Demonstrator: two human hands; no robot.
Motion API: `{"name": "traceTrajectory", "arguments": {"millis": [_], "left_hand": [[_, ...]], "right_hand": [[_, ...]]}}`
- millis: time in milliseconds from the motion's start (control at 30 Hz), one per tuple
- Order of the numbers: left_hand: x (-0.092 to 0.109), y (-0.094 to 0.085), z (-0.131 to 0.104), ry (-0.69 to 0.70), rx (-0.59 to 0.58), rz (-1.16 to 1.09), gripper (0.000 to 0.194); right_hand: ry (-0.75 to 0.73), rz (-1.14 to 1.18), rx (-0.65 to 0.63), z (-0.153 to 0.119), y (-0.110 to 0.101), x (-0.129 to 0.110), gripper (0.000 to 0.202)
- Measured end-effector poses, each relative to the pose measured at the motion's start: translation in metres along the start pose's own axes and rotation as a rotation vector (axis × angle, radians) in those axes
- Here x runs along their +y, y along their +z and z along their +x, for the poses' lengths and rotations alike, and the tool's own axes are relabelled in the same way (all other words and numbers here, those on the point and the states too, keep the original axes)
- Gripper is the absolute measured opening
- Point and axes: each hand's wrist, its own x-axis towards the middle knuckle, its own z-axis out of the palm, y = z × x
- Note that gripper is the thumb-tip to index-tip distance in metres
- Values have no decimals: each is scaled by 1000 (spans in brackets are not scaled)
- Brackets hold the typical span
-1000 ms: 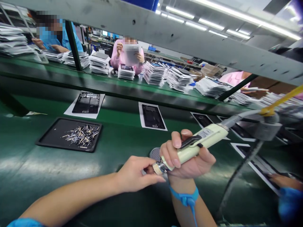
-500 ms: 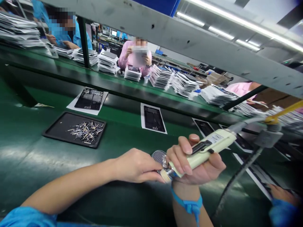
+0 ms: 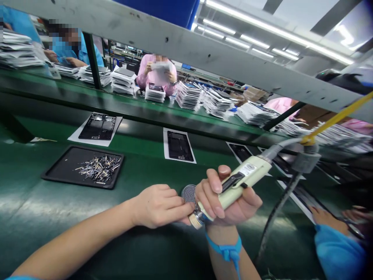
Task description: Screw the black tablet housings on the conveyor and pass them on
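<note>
My right hand [image 3: 230, 202] is wrapped around a pale green electric screwdriver [image 3: 246, 175], its nose tilted down and to the left. A blue band [image 3: 225, 249] circles that wrist. My left hand [image 3: 160, 206] is closed, fingers pressed together beside the screwdriver's nose collar. What those fingers hold, if anything, is hidden. Between my two hands shows a round grey piece with a grid of small holes [image 3: 189, 193], partly covered by fingers. A grey cable [image 3: 274, 151] leaves the screwdriver's rear end, near a yellow strap [image 3: 335, 120].
A black tray [image 3: 64, 167] with a heap of small parts lies on the green bench at left. Black device frames [image 3: 179, 146] rest on white sheets along the bench. Paper stacks [image 3: 188, 95] line the shelf behind. A co-worker's blue sleeve [image 3: 338, 249] is at right.
The whole view has shifted, so the bench items and my hands appear further left. My left fingers have slid back slightly from the screwdriver's tip. The screwdriver stays in my right hand.
</note>
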Motion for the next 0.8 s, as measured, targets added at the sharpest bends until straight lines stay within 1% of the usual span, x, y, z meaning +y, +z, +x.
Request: {"name": "traceTrajectory", "arguments": {"millis": [133, 300, 433, 533, 667, 733, 800], "left_hand": [[2, -1, -1, 19, 36, 1, 18], [0, -2, -3, 36, 41, -2, 21], [0, -2, -2, 34, 72, 3, 19], [0, -3, -2, 49, 50, 17, 18], [1, -4, 0, 67, 33, 27, 17], [0, -5, 0, 71, 27, 21, 17], [-2, -4, -2, 57, 1, 1, 19]], "right_hand": [[-6, 16, -30, -1, 0, 1, 36], [-11, 40, -94, -1, 1, 1, 37], [-12, 44, -92, -2, 1, 1, 37], [-18, 39, -96, -2, 0, 2, 37], [-22, 77, -137, -2, -1, 4, 38], [-28, 54, -126, -2, 0, 3, 39], [-31, -40, -76, -3, 0, 0, 39]]}}
